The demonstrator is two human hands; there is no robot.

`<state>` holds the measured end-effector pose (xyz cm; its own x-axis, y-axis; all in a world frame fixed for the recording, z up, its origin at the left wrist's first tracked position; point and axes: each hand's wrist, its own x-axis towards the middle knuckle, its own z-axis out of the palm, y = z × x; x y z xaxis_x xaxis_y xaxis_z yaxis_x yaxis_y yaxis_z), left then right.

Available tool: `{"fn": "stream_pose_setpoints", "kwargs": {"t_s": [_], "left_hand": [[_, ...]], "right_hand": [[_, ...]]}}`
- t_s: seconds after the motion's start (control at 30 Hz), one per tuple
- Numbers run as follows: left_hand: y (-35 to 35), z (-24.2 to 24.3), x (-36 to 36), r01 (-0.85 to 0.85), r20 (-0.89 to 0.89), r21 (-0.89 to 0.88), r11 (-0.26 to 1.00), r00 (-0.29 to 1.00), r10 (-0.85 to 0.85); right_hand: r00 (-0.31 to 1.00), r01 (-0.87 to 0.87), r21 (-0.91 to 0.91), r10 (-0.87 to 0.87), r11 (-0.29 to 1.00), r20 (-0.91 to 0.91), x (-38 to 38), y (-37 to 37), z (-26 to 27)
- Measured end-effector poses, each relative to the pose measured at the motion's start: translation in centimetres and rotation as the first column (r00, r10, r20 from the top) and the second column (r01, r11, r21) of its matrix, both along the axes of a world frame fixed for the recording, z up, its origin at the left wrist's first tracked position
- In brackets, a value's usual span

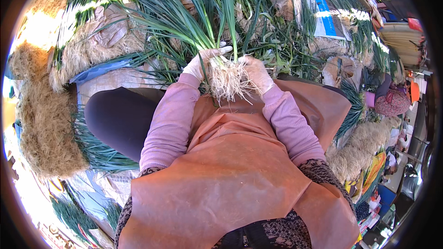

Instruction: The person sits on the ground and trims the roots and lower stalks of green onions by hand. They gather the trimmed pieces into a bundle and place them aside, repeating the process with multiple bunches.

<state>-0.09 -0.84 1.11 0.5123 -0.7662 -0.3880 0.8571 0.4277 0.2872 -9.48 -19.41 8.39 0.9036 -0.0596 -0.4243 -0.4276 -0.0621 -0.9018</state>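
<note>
My left hand [204, 63], in a pale glove, is closed around a bunch of leafy scallion-like greens [193, 34]. Their long leaves fan away from me, and their stringy white roots [228, 81] hang toward my lap. My right hand [258, 72], also gloved and soiled, is at the right side of these roots. Its fingertips meet the base of a single upright stalk [235, 43] that stands apart from the bunch; some of those fingers are hidden by roots. Just beyond both hands lie loose greens and torn leaves [280, 53].
An orange-brown apron [228, 173] covers my lap. Stacked bundles with dense tan roots [48, 117] stand at left, with more root bundles [360, 145] at right. A blue-and-white printed sack [325, 15] lies at far right. Another person [392, 102] is at the right, among greens.
</note>
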Motion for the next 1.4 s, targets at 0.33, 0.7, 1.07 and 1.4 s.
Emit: {"fn": "stream_pose_setpoints", "kwargs": {"t_s": [0.33, 0.7, 1.07, 1.4], "left_hand": [[0.0, 1.1, -0.5, -0.088, -0.027, -0.064, 0.994, 0.996, 0.087], [-2.9, 7.2, 2.1, -0.333, -0.025, -0.261, 0.906, 0.941, 0.339], [-2.7, 6.7, 2.0, -0.308, -0.102, -0.104, 0.946, 0.949, 0.298], [1.2, 3.6, 5.0, -0.233, -0.130, -0.303, 0.924, 0.971, 0.203]], "right_hand": [[0.912, 0.027, -0.880, 0.349, 0.474, 0.216, 2.5, 3.3, 2.2], [0.893, 0.261, 0.370, -0.368, 0.892, 0.259, 1.4, 2.7, 4.7], [0.937, 0.315, 0.574, -0.153, 0.756, -0.313, -1.2, 4.5, 5.5], [0.999, -0.008, -0.873, -0.023, 0.487, -0.022, -5.7, -13.0, 11.1]]}}
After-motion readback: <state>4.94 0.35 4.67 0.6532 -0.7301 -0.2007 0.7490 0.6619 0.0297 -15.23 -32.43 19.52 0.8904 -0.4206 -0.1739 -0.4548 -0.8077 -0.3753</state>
